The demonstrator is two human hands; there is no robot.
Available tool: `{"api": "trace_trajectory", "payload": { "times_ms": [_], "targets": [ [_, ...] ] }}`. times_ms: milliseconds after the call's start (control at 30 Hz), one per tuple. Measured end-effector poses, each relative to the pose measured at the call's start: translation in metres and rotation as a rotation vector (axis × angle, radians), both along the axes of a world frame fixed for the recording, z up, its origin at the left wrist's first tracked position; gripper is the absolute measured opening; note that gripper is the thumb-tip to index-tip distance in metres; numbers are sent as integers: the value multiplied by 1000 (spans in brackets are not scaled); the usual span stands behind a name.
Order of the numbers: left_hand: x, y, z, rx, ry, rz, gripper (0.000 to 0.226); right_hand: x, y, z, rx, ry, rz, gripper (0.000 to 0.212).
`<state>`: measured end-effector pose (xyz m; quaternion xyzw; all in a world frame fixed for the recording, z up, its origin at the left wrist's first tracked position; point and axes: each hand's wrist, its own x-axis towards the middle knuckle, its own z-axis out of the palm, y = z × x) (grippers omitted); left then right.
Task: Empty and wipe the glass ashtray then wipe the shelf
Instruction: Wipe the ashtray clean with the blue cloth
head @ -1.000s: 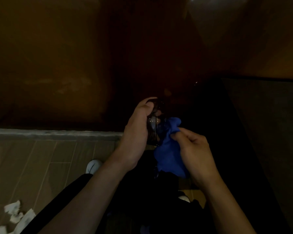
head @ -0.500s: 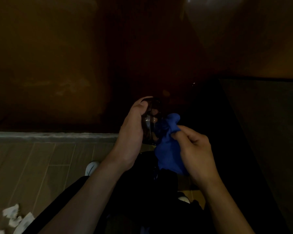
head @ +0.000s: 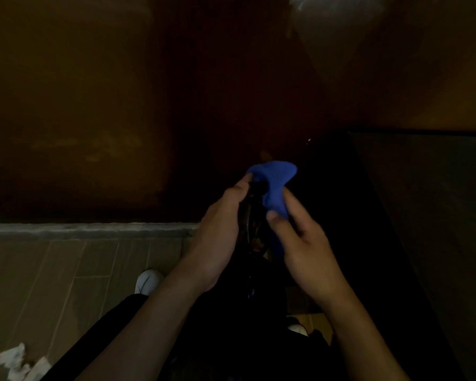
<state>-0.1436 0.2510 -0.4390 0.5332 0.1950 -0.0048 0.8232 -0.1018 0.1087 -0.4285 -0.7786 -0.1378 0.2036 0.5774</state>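
The room is dim. My left hand [head: 217, 224] grips the glass ashtray [head: 252, 215], held on edge between my two hands, so only a dark glinting sliver of it shows. My right hand [head: 300, 237] is shut on a blue cloth [head: 274, 185], which is pressed against the ashtray and bunches up over its top edge, touching my left fingertips. The dark shelf [head: 423, 215] lies to the right of my hands, its surface hard to make out.
A brown wall [head: 94, 105] fills the upper view. Below it runs a pale skirting strip [head: 80, 231] and a tiled floor [head: 52, 284]. Crumpled white paper [head: 17, 361] lies at the lower left. My white shoe [head: 147, 281] and dark trousers show below my arms.
The blue cloth has moved up over the ashtray's top edge, and my right hand has shifted with it. My left hand holds the ashtray in nearly the same place.
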Motion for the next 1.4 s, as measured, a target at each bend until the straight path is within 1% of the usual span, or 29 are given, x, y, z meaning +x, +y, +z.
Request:
{"api": "trace_trajectory", "payload": {
  "times_ms": [33, 100, 167, 267, 333, 400, 467, 533, 633, 667, 700, 767, 800, 867, 933, 967, 1033, 1067, 1100, 1200, 1300, 1333, 1400],
  "targets": [
    [0, 0, 0, 32, -12, 7, 45, 3, -2, -2, -77, -19, 44, 46],
    [0, 1, -1, 99, -40, 60, 35, 8, -9, -4, -169, -76, 112, 46],
    [-1, 2, 0, 119, -42, 123, 21, 11, -14, -3, -182, -135, 145, 46],
    [0, 2, 3, 138, -68, 122, 21, 12, -15, -5, -154, -154, 103, 41],
    [0, 1, 6, 117, -70, 115, 23, 12, -14, -7, -98, -104, 25, 33],
    [1, 2, 5, 83, -65, 117, 22, 10, -12, -4, -2, -62, -97, 25],
    [1, 2, 4, 68, -51, 115, 22, 9, -11, 2, 106, -60, -230, 26],
    [1, 1, 3, 58, -34, 101, 24, 9, -12, 8, 222, -70, -307, 30],
    [0, -2, 3, 43, -8, 78, 30, 8, -16, 8, 280, -107, -298, 43],
    [1, -3, 3, 32, -3, 82, 31, 8, -16, 6, 276, -95, -278, 48],
    [2, -4, 3, 19, 0, 86, 31, 7, -15, 5, 282, -55, -250, 50],
    [2, -5, 3, -8, 15, 83, 30, 7, -11, 7, 320, 47, -202, 37],
    [3, -4, 3, -27, 29, 78, 30, 9, -13, 6, 360, 92, -215, 32],
    [1, 0, 5, -92, 60, 81, 31, 13, -16, 8, 471, 149, -288, 28],
    [0, 4, 8, -142, 75, 62, 42, 17, -23, 7, 531, 162, -332, 28],
    [-1, 4, 10, -149, 78, 47, 45, 18, -25, 6, 502, 172, -292, 29],
    [-1, 4, 11, -128, 58, 26, 42, 15, -22, 1, 346, 180, -121, 29],
    [-1, 3, 12, -104, 50, 31, 45, 13, -21, -2, 262, 172, -45, 29],
    [0, 3, 13, -74, 48, 37, 44, 11, -20, -4, 217, 161, 11, 31],
    [0, 7, 11, 36, 34, 89, 31, 11, -24, -2, 189, 90, 16, 40],
    [-1, 11, 11, 123, -4, 88, 35, 12, -26, 0, 219, 84, 20, 44],
    [-1, 11, 12, 135, -15, 68, 37, 11, -24, -2, 178, 81, 38, 46],
    [-3, 8, 14, 138, -16, 27, 38, 10, -18, -5, -2, -7, 91, 48]
  ]
}}
